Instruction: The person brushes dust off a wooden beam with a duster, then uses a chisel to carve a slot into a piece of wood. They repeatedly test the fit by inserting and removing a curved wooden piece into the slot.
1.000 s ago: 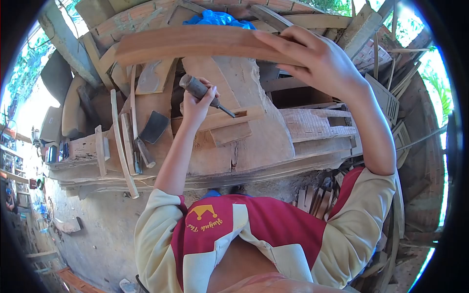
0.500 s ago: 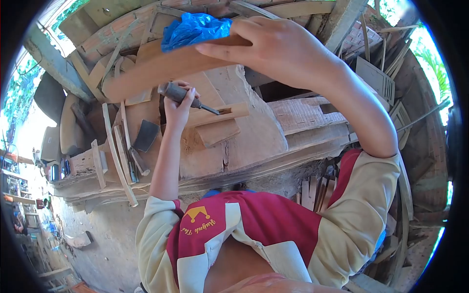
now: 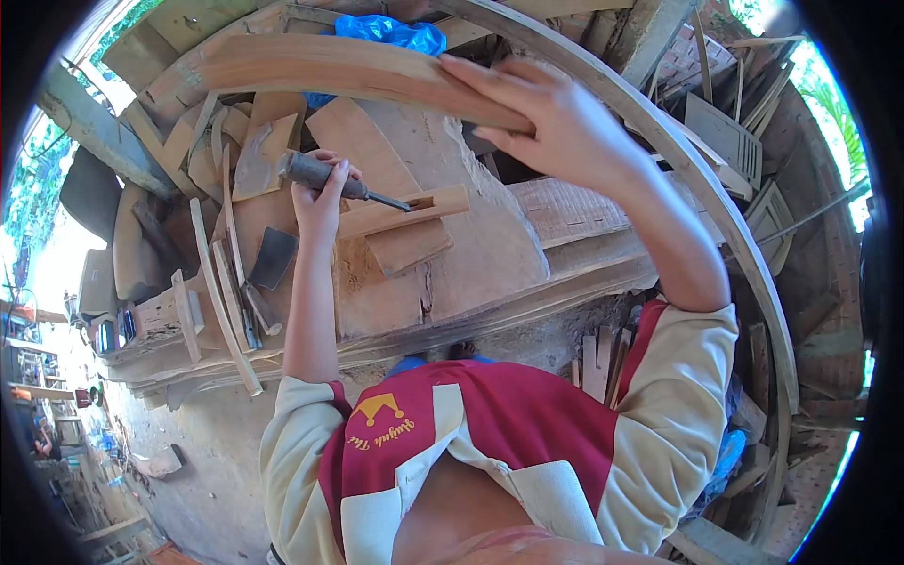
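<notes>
My left hand (image 3: 318, 202) is closed around the dark handle of a chisel (image 3: 325, 176). The chisel slants down to the right, its tip in a slot cut into a narrow wooden bar (image 3: 363, 223). Under the bar lies a flat wood offcut (image 3: 411, 247) on a thick slab workbench (image 3: 499, 250). My right hand (image 3: 560, 118) grips one end of a long, flat wooden bat (image 3: 348, 68), held in the air above the chisel and apart from it. Its fingers are slightly blurred.
Left of my forearm lie a dark flat block (image 3: 275, 257), thin wood strips (image 3: 224, 297) and a round-handled tool (image 3: 264, 311). A blue plastic bag (image 3: 391, 34) sits behind the bat. A long curved strip (image 3: 702, 174) arcs past my right arm, with stacked scrap wood beyond.
The bat's far end has swung up, away from the chisel, and my right hand has shifted slightly down. My left hand still keeps the chisel tip at the slot. The view has shifted a little.
</notes>
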`<state>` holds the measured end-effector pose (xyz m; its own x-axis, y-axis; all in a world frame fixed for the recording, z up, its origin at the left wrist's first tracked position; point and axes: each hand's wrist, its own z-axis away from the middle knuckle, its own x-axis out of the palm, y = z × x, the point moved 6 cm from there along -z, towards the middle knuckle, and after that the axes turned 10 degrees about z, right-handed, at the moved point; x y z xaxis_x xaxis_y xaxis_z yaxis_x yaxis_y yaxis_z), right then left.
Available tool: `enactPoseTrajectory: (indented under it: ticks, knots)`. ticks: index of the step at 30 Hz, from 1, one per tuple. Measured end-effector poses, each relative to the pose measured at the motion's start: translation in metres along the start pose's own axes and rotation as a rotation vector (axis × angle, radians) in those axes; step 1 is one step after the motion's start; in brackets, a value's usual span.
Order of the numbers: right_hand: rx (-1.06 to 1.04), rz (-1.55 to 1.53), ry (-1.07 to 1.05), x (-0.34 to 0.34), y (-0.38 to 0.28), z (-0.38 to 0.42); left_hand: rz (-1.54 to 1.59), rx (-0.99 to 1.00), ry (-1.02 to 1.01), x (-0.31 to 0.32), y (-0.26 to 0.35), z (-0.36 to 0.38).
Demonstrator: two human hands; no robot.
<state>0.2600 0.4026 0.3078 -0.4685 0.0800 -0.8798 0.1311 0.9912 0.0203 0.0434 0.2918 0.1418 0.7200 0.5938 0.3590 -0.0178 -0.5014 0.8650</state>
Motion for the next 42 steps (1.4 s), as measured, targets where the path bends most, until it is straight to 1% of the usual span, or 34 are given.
enactPoseTrajectory:
  ticks: [1,3,5,6,7,8,9,11,12,13,14,15,19,21,22,24,27,33,37,39,42]
  knots:
    - [0.073,-0.015,-0.027,0.019,0.009,0.011,-0.009,0.019,-0.035,0.002,0.000,-0.001]
    - [0.255,-0.243,-0.073,0.067,0.029,0.035,-0.014,0.047,-0.065,0.006,0.001,-0.004]
    - [0.369,-0.348,-0.040,0.113,0.042,0.057,-0.079,-0.002,0.006,0.009,-0.002,-0.005]
    - [0.365,-0.352,-0.044,0.141,0.044,0.066,-0.081,-0.002,0.012,0.013,-0.004,-0.007]
    - [0.418,-0.470,0.061,0.165,0.050,0.076,-0.063,0.024,0.020,0.017,-0.005,-0.010]
    - [0.472,-0.588,0.168,0.180,0.055,0.083,-0.046,0.050,0.025,0.021,-0.005,-0.012]
    - [0.470,-0.593,0.167,0.190,0.051,0.086,-0.050,0.050,0.027,0.024,-0.005,-0.014]
    - [0.655,-0.761,0.195,0.209,0.048,0.098,-0.147,0.086,0.047,0.029,-0.003,-0.017]
    - [0.711,-0.796,0.173,0.217,0.049,0.101,-0.126,0.059,0.066,0.030,-0.004,-0.016]
    - [0.717,-0.805,0.170,0.223,0.049,0.103,-0.134,0.051,0.065,0.032,-0.004,-0.013]
    - [0.739,-0.820,0.151,0.230,0.050,0.104,-0.058,0.043,0.020,0.036,-0.003,-0.009]
    - [0.760,-0.832,0.133,0.233,0.051,0.105,0.020,0.036,-0.026,0.042,-0.001,-0.006]
    - [0.791,-0.906,0.103,0.233,0.046,0.102,-0.018,0.063,-0.078,0.049,0.002,-0.002]
    - [0.810,-0.970,0.080,0.232,0.039,0.100,-0.279,0.067,-0.088,0.048,0.003,-0.003]
    - [0.804,-0.970,0.079,0.228,0.037,0.098,-0.280,0.071,-0.084,0.047,0.003,-0.005]
    - [0.793,-0.915,0.077,0.222,0.032,0.095,-0.388,0.138,-0.050,0.043,0.004,-0.005]
    - [0.807,-0.948,0.078,0.227,0.031,0.097,-0.447,0.116,-0.009,0.040,0.009,-0.003]
    - [0.814,-0.969,0.063,0.229,0.030,0.098,-0.473,0.168,-0.045,0.050,0.016,-0.004]
    - [0.823,-1.001,0.068,0.228,0.027,0.098,-0.523,0.151,-0.042,0.058,0.020,-0.001]
    - [0.834,-0.989,0.062,0.226,0.026,0.098,-0.557,0.071,-0.111,0.064,0.016,0.004]
    - [0.825,-0.983,0.047,0.224,0.026,0.096,-0.540,0.115,-0.104,0.065,0.016,0.010]
